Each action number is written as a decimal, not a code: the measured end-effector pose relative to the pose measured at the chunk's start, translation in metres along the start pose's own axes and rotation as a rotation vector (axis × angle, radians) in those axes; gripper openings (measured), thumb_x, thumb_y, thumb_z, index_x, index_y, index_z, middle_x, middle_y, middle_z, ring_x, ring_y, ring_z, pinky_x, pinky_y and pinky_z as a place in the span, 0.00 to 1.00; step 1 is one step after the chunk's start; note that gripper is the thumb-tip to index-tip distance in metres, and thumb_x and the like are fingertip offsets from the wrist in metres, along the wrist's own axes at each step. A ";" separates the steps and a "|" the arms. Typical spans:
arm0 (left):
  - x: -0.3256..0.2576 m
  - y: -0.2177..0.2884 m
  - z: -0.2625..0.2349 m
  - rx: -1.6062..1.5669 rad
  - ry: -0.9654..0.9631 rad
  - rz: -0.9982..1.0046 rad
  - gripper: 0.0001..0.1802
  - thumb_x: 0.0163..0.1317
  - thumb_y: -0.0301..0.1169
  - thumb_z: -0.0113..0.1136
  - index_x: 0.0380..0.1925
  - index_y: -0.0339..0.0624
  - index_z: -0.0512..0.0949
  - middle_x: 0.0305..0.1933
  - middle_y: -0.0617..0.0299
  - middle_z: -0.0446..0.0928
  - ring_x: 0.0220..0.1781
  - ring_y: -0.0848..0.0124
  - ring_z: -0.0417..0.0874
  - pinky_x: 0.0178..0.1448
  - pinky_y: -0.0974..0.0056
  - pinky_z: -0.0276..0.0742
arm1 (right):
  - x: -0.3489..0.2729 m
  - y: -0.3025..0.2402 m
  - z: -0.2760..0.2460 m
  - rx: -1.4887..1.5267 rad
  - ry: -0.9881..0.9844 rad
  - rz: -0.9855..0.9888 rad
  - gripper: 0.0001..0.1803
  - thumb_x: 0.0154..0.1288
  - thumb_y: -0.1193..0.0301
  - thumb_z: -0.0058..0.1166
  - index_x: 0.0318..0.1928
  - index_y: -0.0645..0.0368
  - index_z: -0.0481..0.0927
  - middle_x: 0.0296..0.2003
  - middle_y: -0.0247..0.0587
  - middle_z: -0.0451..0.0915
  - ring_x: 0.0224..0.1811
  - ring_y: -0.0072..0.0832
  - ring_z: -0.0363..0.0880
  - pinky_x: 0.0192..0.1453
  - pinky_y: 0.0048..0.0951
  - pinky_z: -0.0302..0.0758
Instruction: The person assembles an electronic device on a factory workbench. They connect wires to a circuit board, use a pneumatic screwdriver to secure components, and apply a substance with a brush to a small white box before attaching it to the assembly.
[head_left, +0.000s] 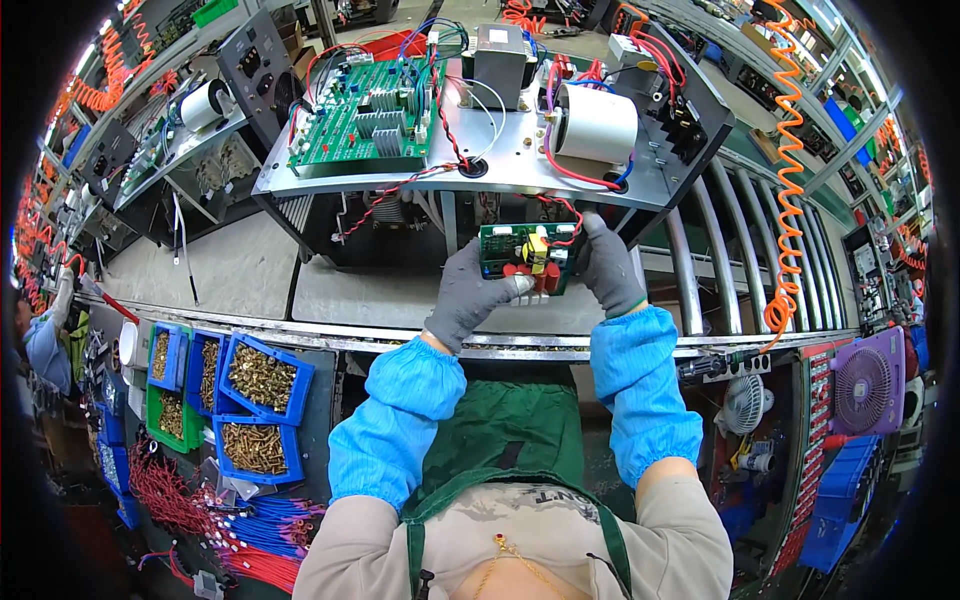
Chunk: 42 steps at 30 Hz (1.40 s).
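A small green circuit board [500, 245] with a yellow-wrapped transformer and red components sits in front of the open lower part of a metal chassis [510, 150]. My left hand [468, 296], in a grey glove, is closed on the board's left side, its thumb along the near edge. My gloved right hand [610, 268] grips the board's right side, its fingertips partly hidden. A red-and-black twisted wire [560, 202] runs from the board up to the chassis. On top of the chassis are a large green circuit board [365, 115], a transformer [500, 65] and a white cylinder [597, 122].
Blue bins [262, 450] of brass-coloured fasteners and bundles of red wires [165, 490] lie at left. Metal rollers [712, 245] and an orange coiled hose [790, 200] are at right, with a purple fan [868, 380] nearer. Another chassis [180, 160] stands at left, near a person [48, 345].
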<state>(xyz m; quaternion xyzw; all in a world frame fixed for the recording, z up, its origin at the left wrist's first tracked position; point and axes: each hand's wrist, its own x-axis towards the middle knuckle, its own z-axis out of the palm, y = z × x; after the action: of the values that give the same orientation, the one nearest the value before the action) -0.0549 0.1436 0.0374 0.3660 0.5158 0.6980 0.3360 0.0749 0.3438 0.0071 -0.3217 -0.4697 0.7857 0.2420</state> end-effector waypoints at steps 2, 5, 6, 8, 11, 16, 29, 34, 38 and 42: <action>0.003 0.001 0.002 -0.068 -0.002 -0.036 0.28 0.44 0.27 0.72 0.49 0.39 0.76 0.43 0.62 0.81 0.43 0.75 0.80 0.49 0.68 0.77 | 0.008 0.010 0.000 -0.607 0.058 -0.464 0.17 0.69 0.55 0.46 0.35 0.55 0.78 0.25 0.33 0.78 0.23 0.26 0.74 0.28 0.24 0.73; 0.007 0.009 0.004 -0.072 0.022 -0.099 0.25 0.44 0.26 0.70 0.47 0.38 0.78 0.42 0.62 0.81 0.42 0.75 0.80 0.48 0.68 0.77 | 0.015 0.014 0.001 -0.487 0.049 -0.499 0.14 0.68 0.57 0.48 0.38 0.54 0.78 0.23 0.33 0.77 0.21 0.30 0.73 0.28 0.26 0.73; 0.005 0.010 -0.001 -0.038 0.066 -0.112 0.25 0.45 0.26 0.70 0.47 0.38 0.78 0.41 0.62 0.81 0.41 0.75 0.80 0.48 0.68 0.77 | -0.002 -0.005 0.037 -0.050 0.026 -0.242 0.13 0.68 0.58 0.49 0.38 0.53 0.78 0.23 0.32 0.78 0.22 0.29 0.73 0.29 0.26 0.73; 0.007 0.009 0.002 -0.080 0.118 -0.093 0.22 0.46 0.28 0.70 0.44 0.38 0.79 0.39 0.62 0.81 0.38 0.76 0.80 0.45 0.68 0.77 | -0.006 -0.008 0.030 0.382 -0.189 0.071 0.13 0.66 0.59 0.51 0.39 0.55 0.79 0.25 0.31 0.78 0.24 0.25 0.74 0.30 0.24 0.73; 0.008 0.002 0.002 0.106 0.050 -0.104 0.23 0.47 0.34 0.72 0.45 0.38 0.80 0.38 0.63 0.82 0.37 0.77 0.80 0.41 0.69 0.77 | -0.016 -0.002 0.032 0.075 -0.214 -0.022 0.14 0.63 0.63 0.55 0.39 0.61 0.80 0.27 0.31 0.78 0.26 0.21 0.75 0.30 0.22 0.72; -0.008 0.053 -0.013 0.963 -0.053 -0.147 0.12 0.49 0.32 0.67 0.33 0.40 0.83 0.32 0.54 0.80 0.33 0.67 0.82 0.43 0.65 0.77 | -0.026 -0.001 0.030 -0.001 -0.054 -0.105 0.17 0.60 0.76 0.51 0.50 0.69 0.74 0.41 0.44 0.81 0.42 0.32 0.83 0.51 0.33 0.80; 0.015 0.052 -0.034 1.263 -0.135 0.042 0.15 0.58 0.29 0.52 0.47 0.45 0.74 0.37 0.58 0.78 0.37 0.62 0.82 0.35 0.58 0.77 | -0.026 -0.004 0.044 0.217 -0.173 -0.108 0.11 0.61 0.73 0.50 0.41 0.68 0.79 0.36 0.40 0.82 0.39 0.27 0.82 0.48 0.29 0.78; 0.017 0.050 -0.046 0.142 -0.209 -0.338 0.16 0.64 0.36 0.52 0.46 0.35 0.76 0.29 0.67 0.76 0.30 0.82 0.76 0.31 0.76 0.66 | -0.024 0.000 0.047 0.222 -0.129 -0.136 0.10 0.62 0.74 0.50 0.40 0.68 0.79 0.36 0.39 0.81 0.39 0.26 0.81 0.47 0.27 0.78; 0.026 0.013 -0.043 -0.006 -0.176 -0.300 0.16 0.68 0.33 0.48 0.49 0.35 0.76 0.31 0.63 0.78 0.31 0.77 0.77 0.36 0.70 0.71 | -0.032 -0.007 0.062 0.176 -0.057 -0.167 0.10 0.62 0.74 0.50 0.40 0.66 0.80 0.36 0.38 0.81 0.38 0.25 0.81 0.44 0.26 0.79; 0.027 -0.011 -0.025 -0.832 -0.058 -0.357 0.15 0.70 0.29 0.44 0.51 0.32 0.73 0.45 0.56 0.79 0.45 0.70 0.82 0.53 0.63 0.80 | -0.033 -0.007 0.067 0.197 0.032 -0.155 0.10 0.62 0.72 0.52 0.38 0.66 0.81 0.33 0.37 0.80 0.34 0.22 0.79 0.38 0.25 0.78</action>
<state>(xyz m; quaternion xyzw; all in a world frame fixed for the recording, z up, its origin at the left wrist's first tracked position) -0.0884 0.1574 0.0260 0.1246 0.2366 0.7664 0.5840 0.0485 0.2856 0.0466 -0.2719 -0.4098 0.8017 0.3397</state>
